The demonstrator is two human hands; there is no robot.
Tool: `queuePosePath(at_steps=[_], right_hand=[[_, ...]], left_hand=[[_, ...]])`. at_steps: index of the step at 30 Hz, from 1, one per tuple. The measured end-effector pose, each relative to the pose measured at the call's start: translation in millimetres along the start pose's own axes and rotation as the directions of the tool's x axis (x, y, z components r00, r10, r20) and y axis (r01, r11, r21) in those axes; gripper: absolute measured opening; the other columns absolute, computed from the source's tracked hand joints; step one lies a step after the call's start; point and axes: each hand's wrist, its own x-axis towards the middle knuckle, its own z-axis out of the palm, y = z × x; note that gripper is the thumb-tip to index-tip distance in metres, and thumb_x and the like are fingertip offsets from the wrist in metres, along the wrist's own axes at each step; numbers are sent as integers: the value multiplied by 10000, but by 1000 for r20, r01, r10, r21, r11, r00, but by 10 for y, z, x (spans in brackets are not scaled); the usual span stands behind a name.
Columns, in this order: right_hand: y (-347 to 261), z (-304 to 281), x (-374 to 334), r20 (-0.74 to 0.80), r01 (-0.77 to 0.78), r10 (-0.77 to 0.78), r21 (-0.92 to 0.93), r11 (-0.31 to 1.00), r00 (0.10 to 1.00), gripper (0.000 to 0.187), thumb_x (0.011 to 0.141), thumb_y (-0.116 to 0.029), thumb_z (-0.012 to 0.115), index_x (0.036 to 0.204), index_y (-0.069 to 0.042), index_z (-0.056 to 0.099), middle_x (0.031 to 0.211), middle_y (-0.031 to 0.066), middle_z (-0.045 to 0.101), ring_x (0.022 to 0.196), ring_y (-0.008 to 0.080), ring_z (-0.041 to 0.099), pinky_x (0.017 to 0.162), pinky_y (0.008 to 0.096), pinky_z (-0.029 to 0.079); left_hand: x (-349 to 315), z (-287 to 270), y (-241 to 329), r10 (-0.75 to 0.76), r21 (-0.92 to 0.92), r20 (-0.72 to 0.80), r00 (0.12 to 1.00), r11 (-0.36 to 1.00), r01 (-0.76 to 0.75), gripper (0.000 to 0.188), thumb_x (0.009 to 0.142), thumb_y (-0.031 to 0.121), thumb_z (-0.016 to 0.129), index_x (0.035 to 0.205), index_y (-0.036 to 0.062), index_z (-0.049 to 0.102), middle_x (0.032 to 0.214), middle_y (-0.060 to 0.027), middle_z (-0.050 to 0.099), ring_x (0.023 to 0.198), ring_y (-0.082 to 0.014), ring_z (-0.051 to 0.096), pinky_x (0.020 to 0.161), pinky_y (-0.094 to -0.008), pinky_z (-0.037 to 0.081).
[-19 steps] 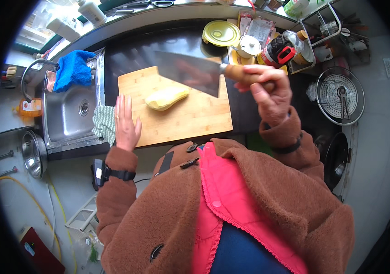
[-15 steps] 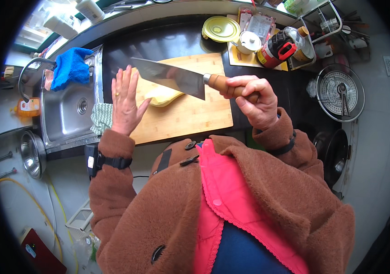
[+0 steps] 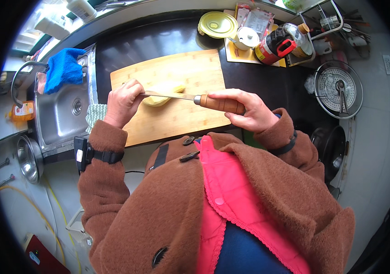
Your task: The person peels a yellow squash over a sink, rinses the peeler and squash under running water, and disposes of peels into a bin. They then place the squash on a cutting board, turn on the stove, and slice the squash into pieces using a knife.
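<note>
A wooden-handled cleaver (image 3: 222,104) lies level above the cutting board (image 3: 186,125), its blade seen nearly edge-on. My right hand (image 3: 255,110) holds the handle, fingers along the top and thumb below. At the blade's far end, the fingers of my left hand (image 3: 124,104) are closed on the tip. Behind and below the blade, a pale yellow peeled vegetable (image 3: 173,86) rests on the board; the cleaver hides part of it, and its exact kind I cannot tell.
Left of the board is a steel sink (image 3: 60,121) with a blue cloth (image 3: 65,71) over its tap. A green checked cloth (image 3: 96,116) lies by its edge. At the back right stand a yellow-lidded bowl (image 3: 218,25), a white lidded pot (image 3: 247,38) and a dark bottle (image 3: 275,45).
My left hand has gone from spread fingers to closing on the blade tip. The cleaver has turned from showing its broad face to nearly edge-on, and my right-hand fingers have straightened along the handle.
</note>
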Motion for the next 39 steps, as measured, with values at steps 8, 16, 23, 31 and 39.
queuePosePath(at_steps=[8, 16, 23, 31, 39], right_hand=[[344, 290, 286, 158, -207, 347, -554, 806, 925, 282, 888, -156, 563, 1162, -98, 596, 898, 186, 668, 819, 372, 660, 731, 447, 537], [1122, 87, 359, -162, -495, 493, -535, 684, 855, 350, 926, -383, 610, 1156, -125, 656, 886, 188, 697, 826, 373, 677, 755, 444, 536], [1290, 228, 250, 50, -518, 615, -488, 702, 787, 297, 932, -337, 591, 1088, -89, 641, 930, 185, 675, 880, 383, 655, 782, 451, 515], [1192, 557, -144, 20, -528, 553, -271, 805, 833, 293, 972, -264, 591, 1081, 4, 638, 697, 128, 600, 637, 189, 568, 617, 356, 479], [812, 873, 178, -114, -367, 349, -278, 888, 930, 235, 984, -238, 570, 1079, -30, 627, 771, 159, 624, 682, 295, 608, 638, 377, 479]], left_hand=[[143, 192, 125, 9, 306, 4, 1000, 952, -10, 109, 817, 86, 707, 880, 89, 618, 1044, -62, 630, 1048, -268, 598, 894, -392, 475], [-470, 1135, 35, -811, -501, -151, 566, 556, 663, 677, 803, 179, 796, 1337, -9, 424, 1318, -208, 477, 1248, -321, 486, 1049, -418, 399], [-746, 1613, -208, -830, -744, 78, 552, 321, 587, 706, 830, 65, 752, 1415, -24, 367, 1337, -174, 505, 1213, -250, 539, 1005, -349, 464], [-760, 1390, -369, -730, -860, 198, 654, 191, 473, 617, 861, -47, 676, 1420, -2, 418, 1221, -160, 609, 1127, -204, 602, 943, -303, 513], [-760, 1410, -195, -804, -791, 96, 587, 297, 535, 488, 861, -13, 694, 1308, -6, 502, 1126, -111, 592, 976, -159, 593, 856, -277, 528]])
